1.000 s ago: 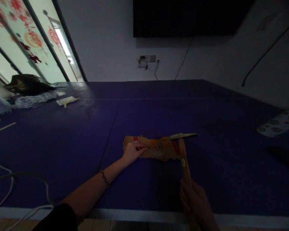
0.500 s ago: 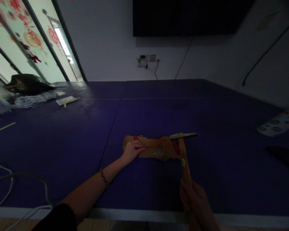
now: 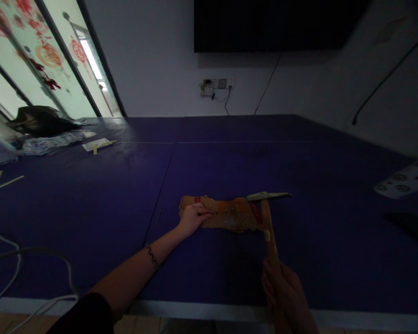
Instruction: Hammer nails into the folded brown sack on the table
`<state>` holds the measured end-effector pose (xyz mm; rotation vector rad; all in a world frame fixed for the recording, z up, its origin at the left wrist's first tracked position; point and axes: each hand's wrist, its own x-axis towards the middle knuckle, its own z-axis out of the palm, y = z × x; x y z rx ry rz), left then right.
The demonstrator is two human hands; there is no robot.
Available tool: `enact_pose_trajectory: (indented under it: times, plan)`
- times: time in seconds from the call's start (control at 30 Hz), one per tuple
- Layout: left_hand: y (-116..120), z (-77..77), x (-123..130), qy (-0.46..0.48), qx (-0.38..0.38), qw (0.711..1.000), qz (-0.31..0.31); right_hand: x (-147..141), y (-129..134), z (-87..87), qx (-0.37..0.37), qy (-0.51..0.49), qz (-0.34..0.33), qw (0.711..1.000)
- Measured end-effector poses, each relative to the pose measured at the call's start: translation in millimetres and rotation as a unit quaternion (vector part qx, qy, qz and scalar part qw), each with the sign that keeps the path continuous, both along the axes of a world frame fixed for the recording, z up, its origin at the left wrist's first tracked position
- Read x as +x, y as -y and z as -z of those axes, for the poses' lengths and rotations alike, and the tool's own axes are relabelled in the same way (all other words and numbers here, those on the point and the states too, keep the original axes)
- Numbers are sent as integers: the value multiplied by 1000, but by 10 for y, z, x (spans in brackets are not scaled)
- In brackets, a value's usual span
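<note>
A ragged brown piece of cardboard [image 3: 230, 220] lies on the purple table [image 3: 209, 167], with a row of small dark bits along its middle. My left hand [image 3: 193, 219] rests on the cardboard's left part, thumb and fingertips pinched together; what is between them is too small to make out. In my right hand [image 3: 282, 287] is the wooden handle of a hammer [image 3: 271, 241], fingers wrapped round it. The hammer's long, narrow head is just beyond the cardboard's right end. A thin nail-like piece [image 3: 159, 216] lies left of the cardboard.
White cables [image 3: 17, 255] loop at the near left. A dark bag [image 3: 42, 121], patterned plastic [image 3: 52, 143] and a small white packet [image 3: 97, 144] lie at the far left. On the right are a patterned item [image 3: 402, 181] and a dark flat object [image 3: 409, 225].
The view has shifted very slightly. The hammer and my right hand are a little further right; my left hand keeps its pinch on the cardboard.
</note>
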<state>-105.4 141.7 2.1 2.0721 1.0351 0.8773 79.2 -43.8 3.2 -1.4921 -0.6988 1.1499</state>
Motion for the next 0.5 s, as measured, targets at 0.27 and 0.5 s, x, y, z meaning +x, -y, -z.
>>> enact_pose_trajectory:
  times: [0.27,0.5]
  plan:
    - [-8,19,17,4,14,1000,-1,-227,187,-301,-6,60,-33,998]
    - [12,-3,52,10,13,1000,-16,-445,148,-531,-16,244,-138,960]
